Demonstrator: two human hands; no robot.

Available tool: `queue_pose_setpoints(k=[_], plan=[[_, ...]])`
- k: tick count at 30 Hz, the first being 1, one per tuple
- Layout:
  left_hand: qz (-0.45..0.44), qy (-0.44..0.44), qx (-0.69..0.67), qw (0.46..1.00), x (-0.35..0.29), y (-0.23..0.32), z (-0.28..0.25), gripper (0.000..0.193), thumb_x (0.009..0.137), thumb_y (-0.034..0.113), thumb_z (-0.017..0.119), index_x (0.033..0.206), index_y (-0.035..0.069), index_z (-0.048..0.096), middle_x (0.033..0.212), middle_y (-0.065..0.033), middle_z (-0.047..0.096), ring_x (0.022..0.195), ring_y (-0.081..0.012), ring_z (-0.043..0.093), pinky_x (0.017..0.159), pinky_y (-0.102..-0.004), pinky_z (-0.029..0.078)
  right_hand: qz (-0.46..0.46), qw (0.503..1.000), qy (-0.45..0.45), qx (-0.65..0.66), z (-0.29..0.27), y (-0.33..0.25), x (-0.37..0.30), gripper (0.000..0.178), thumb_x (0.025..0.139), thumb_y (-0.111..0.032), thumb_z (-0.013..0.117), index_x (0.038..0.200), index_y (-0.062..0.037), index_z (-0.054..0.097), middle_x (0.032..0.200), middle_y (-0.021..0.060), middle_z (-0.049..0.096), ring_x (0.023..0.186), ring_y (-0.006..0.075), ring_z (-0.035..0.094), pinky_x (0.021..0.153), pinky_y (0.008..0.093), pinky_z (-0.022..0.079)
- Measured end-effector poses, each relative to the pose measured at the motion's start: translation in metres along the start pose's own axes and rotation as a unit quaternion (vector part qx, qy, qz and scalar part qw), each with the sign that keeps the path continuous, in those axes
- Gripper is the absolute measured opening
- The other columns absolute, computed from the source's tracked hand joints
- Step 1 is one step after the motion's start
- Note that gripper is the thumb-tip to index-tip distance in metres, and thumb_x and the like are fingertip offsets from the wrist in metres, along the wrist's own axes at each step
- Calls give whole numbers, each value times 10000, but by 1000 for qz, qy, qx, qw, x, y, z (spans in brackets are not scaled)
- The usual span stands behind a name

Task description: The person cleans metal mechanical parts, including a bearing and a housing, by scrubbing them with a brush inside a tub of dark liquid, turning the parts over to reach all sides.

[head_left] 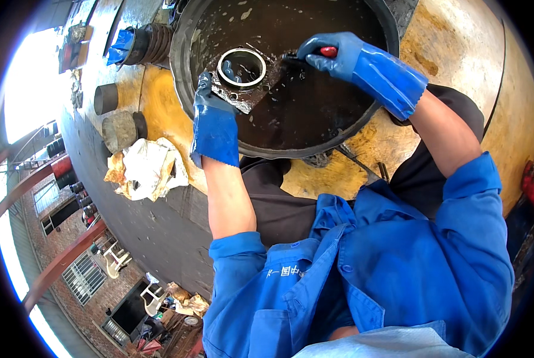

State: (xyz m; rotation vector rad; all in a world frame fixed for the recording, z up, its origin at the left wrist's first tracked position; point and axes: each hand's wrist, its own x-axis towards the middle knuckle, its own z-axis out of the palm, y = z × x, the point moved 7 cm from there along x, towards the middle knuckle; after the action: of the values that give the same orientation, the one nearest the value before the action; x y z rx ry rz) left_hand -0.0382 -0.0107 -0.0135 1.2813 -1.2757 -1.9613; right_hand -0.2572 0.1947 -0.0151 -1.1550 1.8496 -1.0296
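Blue jacket closest. Left hand pinches the near-left edge of the metal part, inside the tub of dark liquid. Likely heavy, stiff, slippery when wet; best held by opposite edges. Right hand curled round a red-handled tool. Tub's raised rim obstructs sideways lifting; rag, grey cylinder outside, left.

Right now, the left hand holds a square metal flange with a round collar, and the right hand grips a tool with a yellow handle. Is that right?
Not quite: the handle in the right hand is red, as the head view shows. The left hand does hold the square metal flange.
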Motion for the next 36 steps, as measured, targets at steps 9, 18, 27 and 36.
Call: queue_pose_setpoints(k=[9, 18, 27, 36], plan=[[71, 10, -12, 997, 3, 12, 17, 388, 1040, 235, 562, 1350, 8, 614, 1299, -131, 667, 1176, -236, 629, 1031, -359, 493, -363, 920, 104, -109, -16, -72, -20, 285, 847, -39, 768, 1124, -101, 739, 1164, 130, 728, 1007, 293, 721, 899, 392, 585], [208, -57, 92, 972, -15, 17, 40, 345, 990, 90, 655, 1321, -5, 642, 1077, -27, 687, 920, -86, 606, 861, -249, 523, -375, 898, 126, -190, 11, -67, -16, 317, 818, -68, 780, 1122, -127, 718, 1188, 104, 715, 956, 309, 716, 812, 391, 595], [256, -122, 197, 938, -27, 31, 54, 358, 990, 111, 659, 1322, -19, 638, 1177, -78, 700, 1014, -147, 643, 925, -290, 524, -72, 988, 131, 36, 24, -32, 7, 225, 922, -171, 712, 1137, -108, 740, 998, 90, 762, 897, 224, 735, 830, 348, 594], [312, -153, 157, 924, -27, 42, 48, 362, 992, 113, 652, 1326, -26, 633, 1211, -99, 696, 1047, -167, 650, 942, -299, 522, 183, 916, -43, 353, 21, 3, 19, 317, 979, -274, 665, 1243, -104, 707, 1176, 112, 731, 918, 233, 752, 756, 371, 618]])
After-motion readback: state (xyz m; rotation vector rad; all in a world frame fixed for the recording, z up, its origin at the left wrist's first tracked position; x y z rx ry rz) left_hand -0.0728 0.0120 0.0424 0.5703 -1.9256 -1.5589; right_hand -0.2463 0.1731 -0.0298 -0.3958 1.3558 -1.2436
